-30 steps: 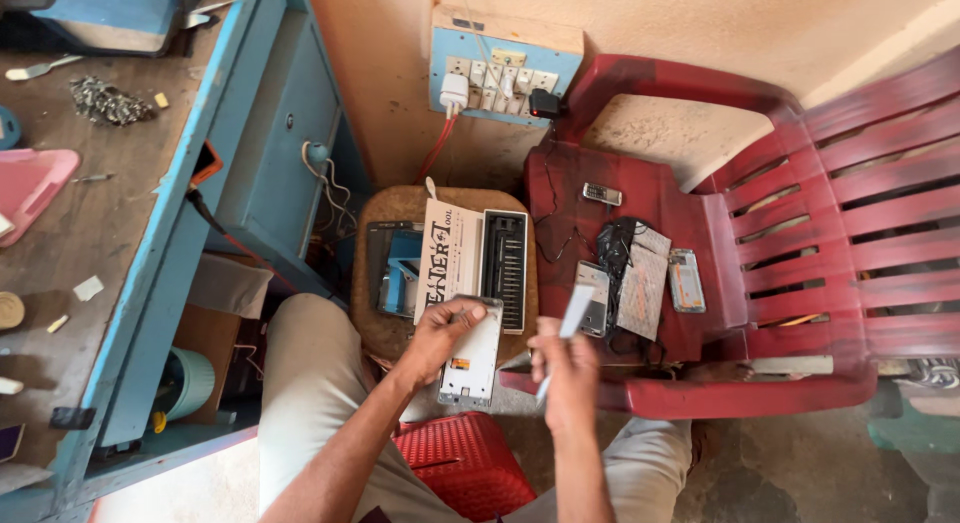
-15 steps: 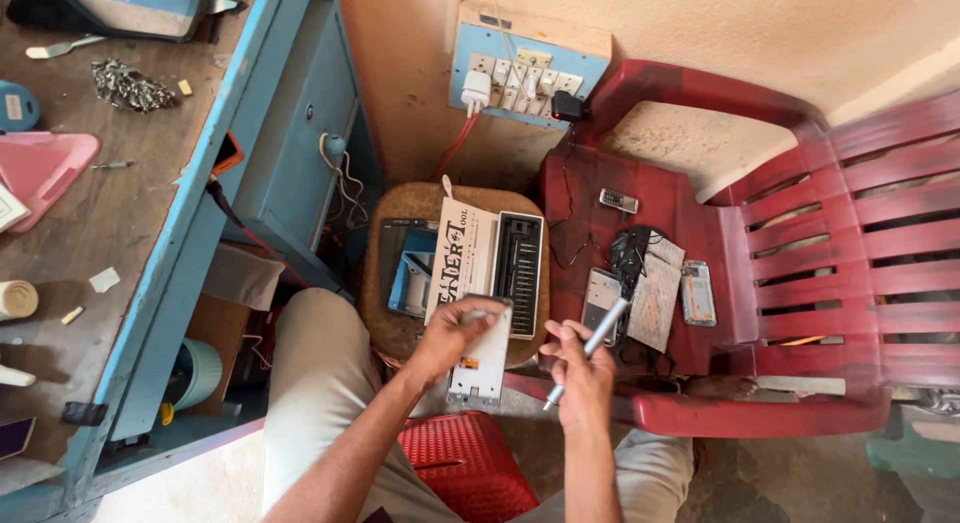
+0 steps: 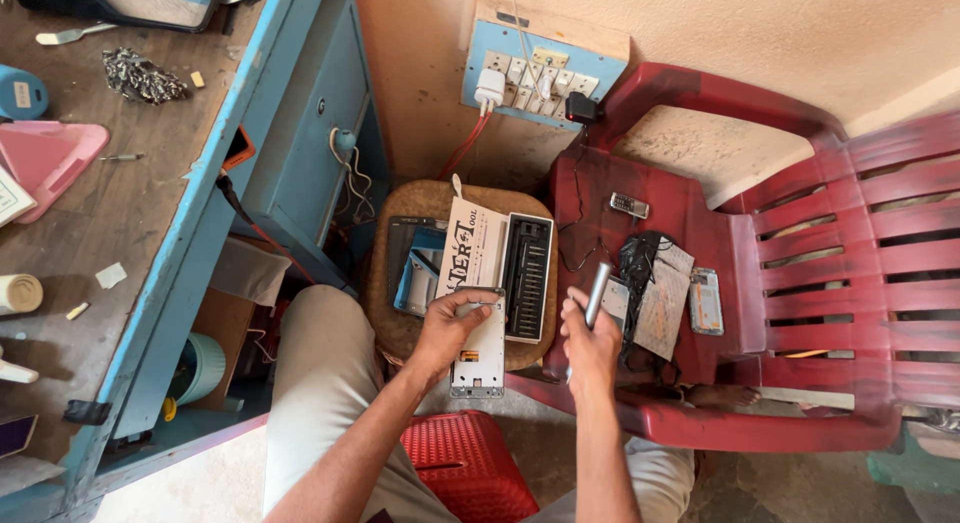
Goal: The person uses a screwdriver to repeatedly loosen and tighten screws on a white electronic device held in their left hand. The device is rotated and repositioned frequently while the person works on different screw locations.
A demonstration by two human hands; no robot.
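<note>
Nearest, a red plastic stool point(image 3: 465, 463) sits between the knees. Above it, the left hand point(image 3: 445, 333) pinches the top edge of a white phone frame point(image 3: 478, 345), fingers curled over it, on a round wooden stool point(image 3: 400, 328). The right hand point(image 3: 590, 345) has fingers wrapped around a silver screwdriver point(image 3: 596, 295). Beyond lies an open bit case point(image 3: 527, 275), then the red chair point(image 3: 800, 283) with small phones

We see a white phone frame point(image 3: 478, 351), back side up, lying at the near edge of the round wooden stool point(image 3: 400, 328), a slim silver screwdriver point(image 3: 596, 295) tilted upright just right of that stool
</note>
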